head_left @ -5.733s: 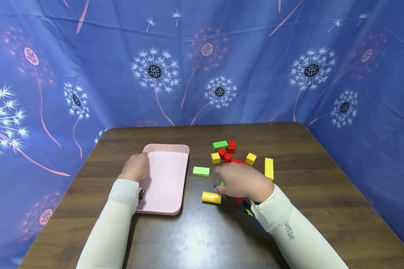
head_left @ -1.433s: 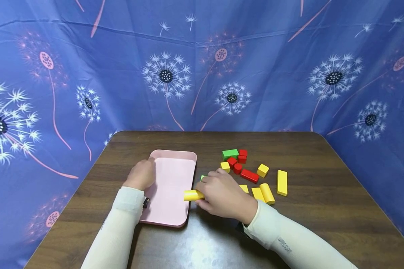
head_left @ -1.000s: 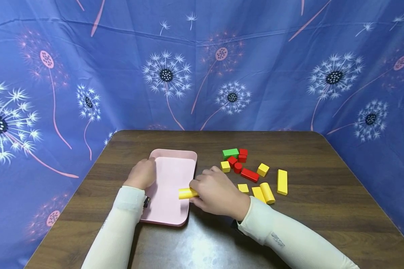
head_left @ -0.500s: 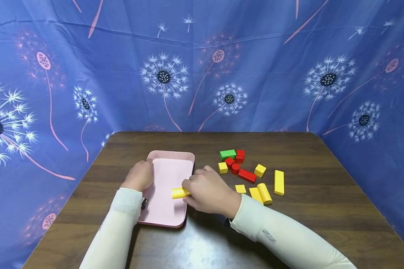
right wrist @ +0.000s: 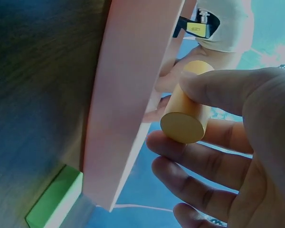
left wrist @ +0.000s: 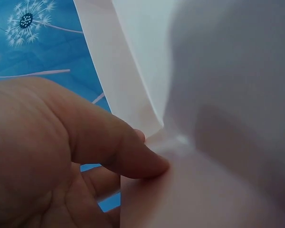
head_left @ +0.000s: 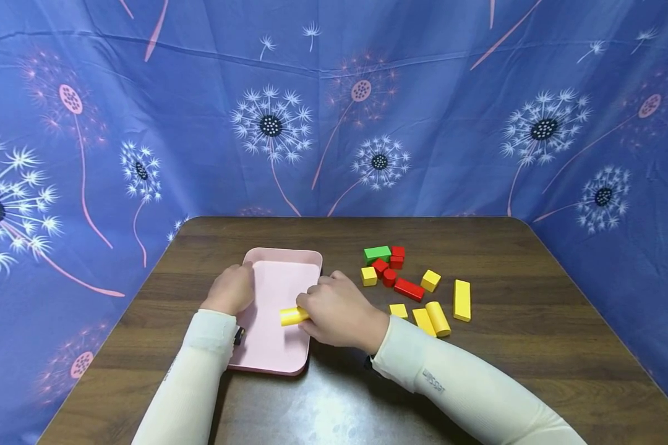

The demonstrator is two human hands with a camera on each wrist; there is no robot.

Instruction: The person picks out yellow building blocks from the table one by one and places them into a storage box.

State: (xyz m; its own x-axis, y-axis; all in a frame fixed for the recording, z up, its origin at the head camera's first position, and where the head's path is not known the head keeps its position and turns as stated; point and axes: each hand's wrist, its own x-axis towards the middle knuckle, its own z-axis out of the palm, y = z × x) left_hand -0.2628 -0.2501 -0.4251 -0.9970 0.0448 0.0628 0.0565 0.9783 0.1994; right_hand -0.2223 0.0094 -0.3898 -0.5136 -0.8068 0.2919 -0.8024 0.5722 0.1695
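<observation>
My right hand [head_left: 339, 312] pinches a yellow cylinder block [head_left: 293, 316] between thumb and fingers. The cylinder [right wrist: 185, 107] is held over the right side of a pink tray [head_left: 273, 364], above its floor. On the tray's left side, my left hand [head_left: 229, 290] grips the wall; in the left wrist view the thumb [left wrist: 142, 161] presses its inner face while other fingers sit behind it. A green block [right wrist: 57, 199] lies on the table close by the tray's right wall in the right wrist view; my right hand hides that spot in the head view.
Right of the tray lie several loose blocks: a green block [head_left: 376, 254] at the back, several red ones including a long red block [head_left: 409, 289], and yellow ones including another cylinder [head_left: 437, 319] and a long yellow block [head_left: 462, 300]. A patterned blue cloth [head_left: 323, 93] hangs behind the table.
The yellow cylinder lay on the table and is now in my right hand, which has moved left from the blocks to over the tray. My left hand keeps its place on the tray wall.
</observation>
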